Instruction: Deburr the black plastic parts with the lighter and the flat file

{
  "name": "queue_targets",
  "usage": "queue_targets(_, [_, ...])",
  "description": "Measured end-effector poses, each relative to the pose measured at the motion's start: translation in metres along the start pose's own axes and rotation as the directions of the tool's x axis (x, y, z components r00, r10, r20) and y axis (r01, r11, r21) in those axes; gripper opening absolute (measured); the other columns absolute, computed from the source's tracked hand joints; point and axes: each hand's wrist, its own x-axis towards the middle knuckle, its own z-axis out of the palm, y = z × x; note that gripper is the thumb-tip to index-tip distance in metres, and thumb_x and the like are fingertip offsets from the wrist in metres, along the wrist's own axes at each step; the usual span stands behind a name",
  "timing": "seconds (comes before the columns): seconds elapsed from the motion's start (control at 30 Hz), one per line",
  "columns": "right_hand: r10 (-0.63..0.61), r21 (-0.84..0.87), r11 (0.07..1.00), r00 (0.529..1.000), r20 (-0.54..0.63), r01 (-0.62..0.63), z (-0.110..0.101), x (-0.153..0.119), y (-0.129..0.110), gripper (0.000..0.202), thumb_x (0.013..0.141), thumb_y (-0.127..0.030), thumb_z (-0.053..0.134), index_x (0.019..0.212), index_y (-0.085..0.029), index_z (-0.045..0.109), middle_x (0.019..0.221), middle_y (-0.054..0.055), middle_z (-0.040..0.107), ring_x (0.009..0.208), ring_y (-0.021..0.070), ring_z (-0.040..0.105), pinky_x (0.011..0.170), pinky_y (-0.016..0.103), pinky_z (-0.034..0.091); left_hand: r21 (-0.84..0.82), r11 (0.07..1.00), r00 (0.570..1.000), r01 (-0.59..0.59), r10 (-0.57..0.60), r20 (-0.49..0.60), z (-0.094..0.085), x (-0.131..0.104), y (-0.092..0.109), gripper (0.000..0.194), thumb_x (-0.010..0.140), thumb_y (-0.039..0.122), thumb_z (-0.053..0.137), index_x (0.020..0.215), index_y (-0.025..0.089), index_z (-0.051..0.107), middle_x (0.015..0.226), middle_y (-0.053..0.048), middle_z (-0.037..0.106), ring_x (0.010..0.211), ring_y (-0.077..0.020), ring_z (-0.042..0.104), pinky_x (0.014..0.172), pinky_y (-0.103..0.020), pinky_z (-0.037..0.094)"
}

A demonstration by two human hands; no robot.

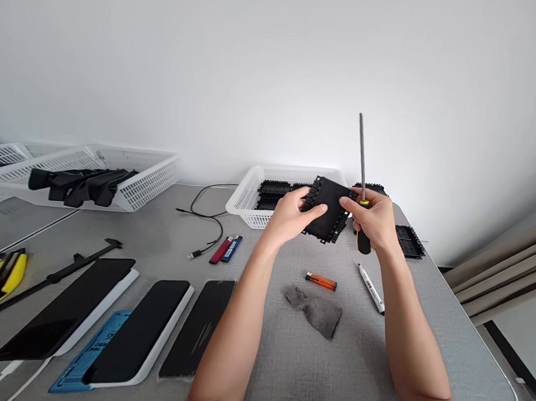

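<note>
My left hand [292,214] grips a flat black plastic tray [329,207] by its left side, thumb on its face. The tray has rows of small teeth along two edges and is raised, tilted, above the table. My right hand [373,219] holds a screwdriver [364,233] with a black and yellow handle, its long metal shaft pointing up. The thumb of that hand also presses on the tray's right edge. Just behind the tray is a white plastic basket [250,190] with similar black parts [273,192] inside.
On the grey table [294,365] lie an orange lighter [321,281], a grey cloth [320,312], a white marker [371,288] and another black tray [409,241]. Leftward are a black cable [203,215], a phone [140,326], a caliper [66,268] and a basket [148,184] of black parts.
</note>
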Motion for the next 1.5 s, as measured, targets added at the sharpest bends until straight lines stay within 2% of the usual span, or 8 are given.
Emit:
queue_targets(0.13, [-0.056, -0.095, 0.994, 0.996, 0.065, 0.062, 0.005, -0.004, -0.003, 0.056, 0.072, -0.053, 0.079, 0.111, -0.013, 0.071, 0.06, -0.004, 0.053, 0.046, 0.0091, 0.042, 0.044, 0.025, 0.033, 0.045, 0.994, 0.992, -0.103, 0.106, -0.066, 0.001, 0.004, -0.004, 0.028, 0.078, 0.032, 0.071, 0.103, 0.019, 0.066, 0.105, -0.009, 0.073, 0.097, -0.0265, 0.069, 0.082, -0.038, 0.055])
queue_targets(0.23, [-0.081, -0.13, 0.988, 0.997, 0.002, 0.08, 0.009, -0.005, -0.003, 0.061, 0.08, -0.062, 0.069, 0.118, -0.015, 0.068, 0.066, 0.0, 0.061, 0.047, 0.01, 0.044, 0.045, 0.025, 0.034, 0.081, 0.989, 0.979, -0.124, 0.135, -0.155, -0.002, 0.007, -0.007, 0.024, 0.075, 0.023, 0.071, 0.097, 0.02, 0.062, 0.103, -0.007, 0.072, 0.095, -0.0249, 0.068, 0.085, -0.038, 0.054])
queue_targets(0.37, [-0.112, -0.148, 0.984, 0.991, -0.07, 0.1, 0.011, -0.008, -0.005, 0.056, 0.089, -0.07, 0.052, 0.098, -0.017, 0.065, 0.066, 0.002, 0.062, 0.042, 0.0088, 0.041, 0.042, 0.024, 0.029, 0.122, 0.983, 0.949, -0.138, 0.167, -0.268, -0.004, 0.01, -0.013, 0.023, 0.075, 0.019, 0.068, 0.095, 0.021, 0.057, 0.096, -0.004, 0.07, 0.093, -0.0234, 0.066, 0.088, -0.039, 0.051])
queue_targets(0.57, [-0.094, -0.228, 0.965, 0.983, 0.158, 0.129, 0.016, -0.021, -0.015, 0.05, 0.092, -0.066, 0.052, 0.076, -0.019, 0.059, 0.057, -0.001, 0.054, 0.046, 0.0092, 0.038, 0.045, 0.024, 0.027, 0.064, 0.978, 0.91, -0.199, 0.209, -0.357, 0.001, 0.011, -0.011, 0.026, 0.073, 0.017, 0.071, 0.094, 0.022, 0.055, 0.09, -0.001, 0.066, 0.093, -0.0221, 0.063, 0.093, -0.037, 0.047])
queue_targets(0.63, [-0.11, -0.29, 0.944, 0.978, 0.18, 0.159, 0.021, -0.024, -0.017, 0.047, 0.093, -0.061, 0.053, 0.073, -0.019, 0.059, 0.056, -0.002, 0.051, 0.048, 0.0097, 0.037, 0.047, 0.024, 0.027, 0.067, 0.979, 0.9, -0.193, 0.204, -0.385, 0.002, 0.011, -0.008, 0.028, 0.07, 0.015, 0.073, 0.09, 0.023, 0.055, 0.086, 0.0, 0.064, 0.091, -0.0217, 0.062, 0.092, -0.036, 0.046])
queue_targets(0.8, [-0.201, -0.458, 0.86, 0.975, 0.096, 0.223, 0.031, -0.027, -0.017, 0.041, 0.096, -0.053, 0.053, 0.074, -0.019, 0.063, 0.054, -0.002, 0.049, 0.048, 0.0114, 0.037, 0.05, 0.027, 0.026, 0.105, 0.976, 0.883, -0.188, 0.215, -0.416, 0.002, 0.009, -0.005, 0.029, 0.069, 0.013, 0.073, 0.087, 0.023, 0.053, 0.085, 0.001, 0.061, 0.09, -0.0212, 0.061, 0.091, -0.036, 0.046])
queue_targets(1.03, [-0.203, -0.637, 0.763, 0.976, -0.075, 0.11, 0.031, -0.027, -0.016, 0.035, 0.098, -0.049, 0.052, 0.086, -0.021, 0.069, 0.064, 0.004, 0.06, 0.047, 0.0138, 0.041, 0.052, 0.028, 0.025, 0.142, 0.984, 0.862, -0.112, 0.167, -0.478, 0.001, 0.008, -0.006, 0.032, 0.069, 0.016, 0.075, 0.089, 0.023, 0.05, 0.085, -0.001, 0.058, 0.087, -0.023, 0.061, 0.093, -0.04, 0.046])
queue_targets(1.5, [-0.249, -0.643, 0.754, 0.964, -0.094, 0.132, 0.029, -0.024, -0.013, 0.034, 0.099, -0.047, 0.051, 0.087, -0.021, 0.07, 0.066, 0.005, 0.061, 0.049, 0.0135, 0.041, 0.054, 0.028, 0.025, 0.115, 0.985, 0.824, -0.129, 0.171, -0.539, 0.0, 0.005, 0.0, 0.034, 0.067, 0.014, 0.075, 0.085, 0.024, 0.049, 0.083, -0.001, 0.058, 0.094, -0.0258, 0.06, 0.096, -0.042, 0.045])
